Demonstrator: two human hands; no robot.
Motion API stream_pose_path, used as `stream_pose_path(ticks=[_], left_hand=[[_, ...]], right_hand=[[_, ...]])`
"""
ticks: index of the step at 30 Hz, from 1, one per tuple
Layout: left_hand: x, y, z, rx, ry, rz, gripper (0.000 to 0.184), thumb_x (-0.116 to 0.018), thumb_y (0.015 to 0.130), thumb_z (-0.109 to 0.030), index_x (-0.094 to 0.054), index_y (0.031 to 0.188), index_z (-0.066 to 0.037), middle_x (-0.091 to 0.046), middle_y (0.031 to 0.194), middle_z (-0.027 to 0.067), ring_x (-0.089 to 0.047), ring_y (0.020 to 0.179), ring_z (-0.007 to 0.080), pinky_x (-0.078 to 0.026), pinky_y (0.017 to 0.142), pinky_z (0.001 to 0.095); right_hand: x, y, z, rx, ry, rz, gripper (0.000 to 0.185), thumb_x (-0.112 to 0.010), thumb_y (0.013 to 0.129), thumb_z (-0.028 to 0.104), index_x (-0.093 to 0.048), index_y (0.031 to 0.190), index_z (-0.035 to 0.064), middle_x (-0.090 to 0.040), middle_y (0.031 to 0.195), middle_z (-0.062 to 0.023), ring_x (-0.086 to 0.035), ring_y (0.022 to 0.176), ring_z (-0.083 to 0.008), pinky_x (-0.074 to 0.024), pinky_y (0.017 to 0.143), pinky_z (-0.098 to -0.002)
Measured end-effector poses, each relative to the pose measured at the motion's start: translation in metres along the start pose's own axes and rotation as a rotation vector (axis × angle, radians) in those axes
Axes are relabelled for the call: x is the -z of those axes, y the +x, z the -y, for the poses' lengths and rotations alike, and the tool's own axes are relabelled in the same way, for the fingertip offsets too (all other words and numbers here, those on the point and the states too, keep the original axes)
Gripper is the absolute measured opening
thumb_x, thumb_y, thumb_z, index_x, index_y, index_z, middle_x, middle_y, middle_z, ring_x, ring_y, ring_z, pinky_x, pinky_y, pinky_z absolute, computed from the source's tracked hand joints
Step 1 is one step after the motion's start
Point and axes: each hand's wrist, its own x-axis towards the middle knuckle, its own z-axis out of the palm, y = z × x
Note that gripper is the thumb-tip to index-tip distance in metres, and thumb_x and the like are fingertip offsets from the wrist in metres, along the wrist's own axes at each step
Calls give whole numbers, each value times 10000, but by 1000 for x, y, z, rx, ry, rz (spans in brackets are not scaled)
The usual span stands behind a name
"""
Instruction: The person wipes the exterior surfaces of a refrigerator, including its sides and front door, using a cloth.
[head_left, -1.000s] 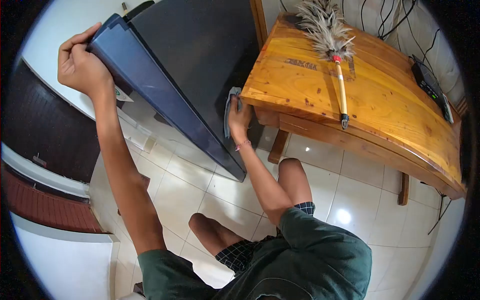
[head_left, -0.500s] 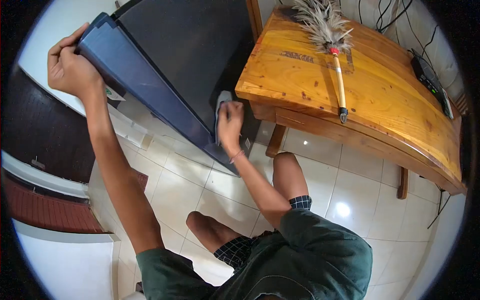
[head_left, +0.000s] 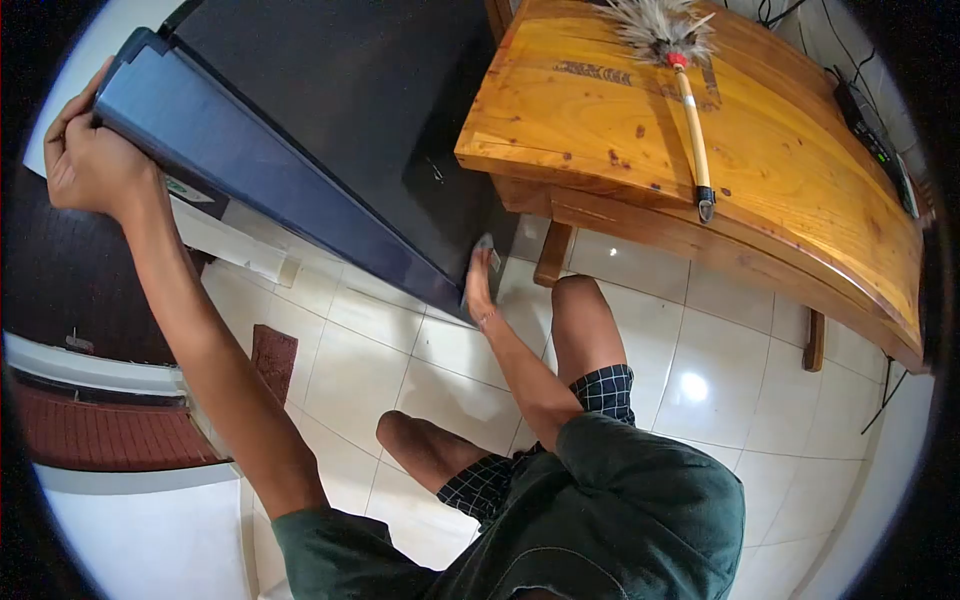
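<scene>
A tall dark cabinet that looks like a refrigerator (head_left: 330, 90) stands in front of me, with a glossy blue door (head_left: 270, 165) along its front. My left hand (head_left: 105, 170) is closed round the door's edge at its upper left corner. Low on the black side panel, close to the door's bottom end, my right hand (head_left: 480, 285) presses a grey cloth (head_left: 486, 242). Only a bit of the cloth shows past the fingers. Small light marks (head_left: 436, 172) are visible on the panel above that hand.
A wooden desk (head_left: 600, 130) stands close on the right of the cabinet, its corner near the panel. On it lie a feather duster (head_left: 690, 120) and a black router (head_left: 868, 125) with cables. A red-brown mat (head_left: 273, 365) lies on the tiled floor.
My right hand has moved with the cloth down the side panel to its lower end. The view has shifted a little; my left hand keeps its hold on the door's edge.
</scene>
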Motion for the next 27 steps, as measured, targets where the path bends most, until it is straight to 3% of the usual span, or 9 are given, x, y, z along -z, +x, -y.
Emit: stream_pose_path(ticks=[3, 5, 6, 7, 11, 13, 16, 23, 27], left_hand=[[-3, -1, -5, -22, 33, -8, 193, -398, 809, 156, -562, 801, 54, -718, 850, 326, -759, 767, 331, -661, 726, 367], [-4, -3, -3, -20, 3, -49, 195, -435, 819, 145, -606, 782, 61, -732, 852, 281, -750, 740, 298, -645, 713, 344], [6, 4, 11, -39, 37, -30, 201, -446, 821, 141, -626, 777, 64, -736, 853, 264, -746, 737, 285, -638, 706, 335], [15, 12, 24, -58, 72, -11, 207, -457, 823, 138, -645, 773, 68, -740, 854, 247, -742, 733, 272, -631, 700, 325], [39, 23, 56, -1, 155, -12, 207, -521, 819, 106, -723, 811, 59, -734, 831, 165, -711, 713, 215, -597, 681, 307], [53, 25, 63, 49, 358, 3, 205, -542, 853, 36, -733, 924, 49, -738, 907, 157, -715, 757, 207, -598, 720, 312], [58, 26, 66, 40, 394, -8, 198, -529, 846, 15, -712, 912, 46, -718, 898, 160, -696, 758, 217, -587, 725, 330], [56, 30, 61, 18, 387, -7, 189, -499, 830, -35, -663, 884, 40, -671, 877, 166, -654, 760, 240, -561, 736, 373], [55, 29, 57, 5, 412, 22, 189, -482, 820, -64, -635, 868, 36, -643, 865, 170, -630, 761, 254, -546, 743, 398]], right_hand=[[-15, -24, -14, -140, -12, -101, 726, -248, 1094, 489, -169, 1608, -19, -74, 1710, -163, -32, 1579, -308, -14, 1276, -387], [-27, -25, 11, 34, -81, -61, 714, -268, 1095, 477, -203, 1600, -23, -123, 1698, -185, -51, 1576, -320, -22, 1273, -381], [-12, -44, 129, 220, 166, -78, 694, -285, 1096, 452, -203, 1603, -15, -117, 1700, -181, -66, 1576, -311, -49, 1273, -378], [-17, -43, 169, 201, 219, -52, 663, -309, 1097, 394, -185, 1608, -11, -110, 1702, -181, -74, 1576, -310, -60, 1269, -364], [-19, -27, 297, 669, 46, 29, 466, -500, 1003, 109, -522, 1458, 10, -262, 1656, -186, -290, 1503, -374, -225, 1217, -386], [-21, -3, 304, 836, 1, 11, 381, -514, 1002, 99, -580, 1360, -14, -355, 1601, -198, -353, 1472, -348, -263, 1201, -385], [1, 37, 252, 286, -250, 209, 370, -455, 1042, 150, -553, 1339, -48, -451, 1509, -235, -382, 1453, -326, -291, 1183, -381], [11, 16, -40, -215, -48, -52, 546, -361, 1075, 331, -347, 1499, -12, -239, 1626, -187, -189, 1527, -305, -138, 1234, -371], [9, -29, -105, -372, 38, -104, 659, -306, 1093, 435, -229, 1590, 9, -118, 1692, -159, -78, 1569, -293, -50, 1263, -366]])
